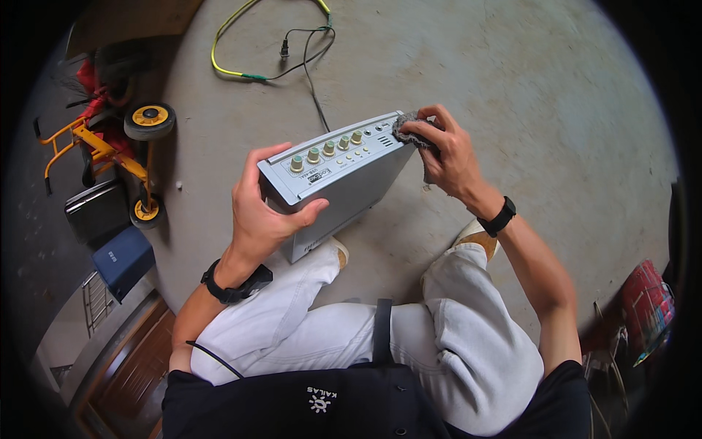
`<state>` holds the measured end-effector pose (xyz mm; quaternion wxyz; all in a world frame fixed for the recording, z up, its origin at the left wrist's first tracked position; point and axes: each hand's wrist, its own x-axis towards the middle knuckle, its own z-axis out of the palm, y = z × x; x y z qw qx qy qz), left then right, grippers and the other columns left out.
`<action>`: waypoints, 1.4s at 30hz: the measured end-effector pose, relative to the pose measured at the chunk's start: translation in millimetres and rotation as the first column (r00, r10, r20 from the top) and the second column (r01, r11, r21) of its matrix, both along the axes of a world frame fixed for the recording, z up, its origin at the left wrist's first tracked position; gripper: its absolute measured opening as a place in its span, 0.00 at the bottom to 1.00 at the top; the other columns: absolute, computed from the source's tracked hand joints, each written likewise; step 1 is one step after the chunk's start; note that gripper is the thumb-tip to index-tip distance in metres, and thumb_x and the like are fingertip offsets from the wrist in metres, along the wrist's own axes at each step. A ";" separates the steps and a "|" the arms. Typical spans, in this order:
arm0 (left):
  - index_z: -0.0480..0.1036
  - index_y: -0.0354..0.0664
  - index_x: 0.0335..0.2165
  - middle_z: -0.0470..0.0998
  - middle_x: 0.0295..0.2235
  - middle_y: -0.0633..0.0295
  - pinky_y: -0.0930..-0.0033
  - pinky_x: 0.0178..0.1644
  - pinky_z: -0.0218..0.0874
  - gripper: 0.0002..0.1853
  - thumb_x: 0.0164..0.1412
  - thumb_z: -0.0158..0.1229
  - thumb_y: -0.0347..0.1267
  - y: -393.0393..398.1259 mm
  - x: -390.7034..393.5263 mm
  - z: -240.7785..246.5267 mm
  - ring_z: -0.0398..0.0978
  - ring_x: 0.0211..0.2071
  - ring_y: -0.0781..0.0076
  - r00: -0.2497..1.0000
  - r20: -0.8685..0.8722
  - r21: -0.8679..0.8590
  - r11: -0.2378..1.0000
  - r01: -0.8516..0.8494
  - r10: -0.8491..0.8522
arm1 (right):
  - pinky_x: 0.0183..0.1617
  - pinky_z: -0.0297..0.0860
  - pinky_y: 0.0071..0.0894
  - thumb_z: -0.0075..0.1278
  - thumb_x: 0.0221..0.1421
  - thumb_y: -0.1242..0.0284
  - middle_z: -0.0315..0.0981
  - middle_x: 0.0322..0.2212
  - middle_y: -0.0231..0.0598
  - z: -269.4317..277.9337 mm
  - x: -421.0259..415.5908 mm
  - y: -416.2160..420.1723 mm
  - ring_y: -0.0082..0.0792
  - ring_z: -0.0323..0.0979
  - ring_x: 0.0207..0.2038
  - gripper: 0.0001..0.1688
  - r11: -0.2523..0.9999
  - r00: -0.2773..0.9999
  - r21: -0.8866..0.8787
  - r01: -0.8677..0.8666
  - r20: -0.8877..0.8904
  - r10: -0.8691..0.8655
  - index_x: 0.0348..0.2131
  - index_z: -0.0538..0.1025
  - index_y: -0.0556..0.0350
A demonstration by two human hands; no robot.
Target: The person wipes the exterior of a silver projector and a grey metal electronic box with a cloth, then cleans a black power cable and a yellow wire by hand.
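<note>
A silver-grey metal amplifier [351, 192] stands tilted in front of me, its front panel turned up. A row of cream knobs with greenish caps [329, 148], small buttons, sockets and vent slots line that panel. My left hand [263, 203] grips the left end, thumb on the broad side and fingers around the far edge. Bunched in my right hand [452, 151] is a grey cloth [408, 129], pressed against the panel's right end. The cloth covers that corner.
A black power cord [311, 82] runs from behind the amplifier to a yellow-green cable [214, 52] on the concrete floor [548, 110]. A yellow-framed wheeled item [104, 148] lies left, near a blue box [123, 260]. A red item [647, 302] is at right.
</note>
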<state>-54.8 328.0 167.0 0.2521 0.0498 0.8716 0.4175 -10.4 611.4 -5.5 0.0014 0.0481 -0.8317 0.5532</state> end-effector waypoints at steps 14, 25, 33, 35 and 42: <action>0.64 0.29 0.58 0.80 0.54 0.38 0.61 0.57 0.75 0.48 0.44 0.83 0.35 -10.4 22.0 -7.8 0.83 0.53 0.50 0.900 -0.278 0.039 0.933 0.359 -0.335 | 0.43 0.79 0.44 0.57 0.40 0.89 0.73 0.49 0.47 15.6 42.3 15.6 0.47 0.79 0.40 0.36 0.984 0.986 -0.070 -0.165 -0.022 0.163 0.51 0.83 0.46; 0.65 0.30 0.58 0.79 0.55 0.39 0.62 0.53 0.77 0.49 0.43 0.84 0.37 -10.8 25.8 -8.7 0.84 0.51 0.51 0.829 -0.349 0.001 0.884 0.467 -0.438 | 0.42 0.80 0.42 0.59 0.42 0.88 0.74 0.49 0.50 16.6 53.7 12.8 0.50 0.80 0.41 0.41 0.991 0.986 0.021 -0.135 -0.096 0.136 0.57 0.81 0.42; 0.62 0.29 0.60 0.77 0.57 0.35 0.56 0.63 0.71 0.49 0.45 0.82 0.33 -5.8 23.4 -3.7 0.79 0.58 0.48 0.884 -0.256 0.017 0.912 0.409 -0.392 | 0.43 0.80 0.40 0.62 0.41 0.86 0.73 0.47 0.46 72.7 25.7 -7.2 0.46 0.80 0.43 0.47 0.980 0.955 -0.046 -0.192 -0.240 0.176 0.61 0.79 0.38; 0.64 0.30 0.58 0.80 0.55 0.39 0.61 0.57 0.76 0.48 0.45 0.83 0.35 -1.2 21.9 -4.4 0.83 0.53 0.51 0.864 -0.306 -0.003 0.908 0.418 -0.399 | 0.44 0.80 0.40 0.64 0.41 0.85 0.73 0.48 0.46 51.9 28.4 -13.6 0.46 0.79 0.45 0.46 0.988 0.936 0.014 -0.155 -0.319 0.152 0.61 0.79 0.39; 0.65 0.31 0.59 0.80 0.55 0.43 0.61 0.57 0.76 0.48 0.45 0.83 0.35 -0.8 24.3 -4.9 0.83 0.53 0.52 0.872 -0.296 0.003 0.913 0.409 -0.390 | 0.41 0.81 0.40 0.62 0.40 0.90 0.73 0.47 0.46 61.0 24.1 -3.6 0.43 0.78 0.40 0.44 0.994 0.964 0.028 -0.101 -0.245 0.105 0.58 0.82 0.41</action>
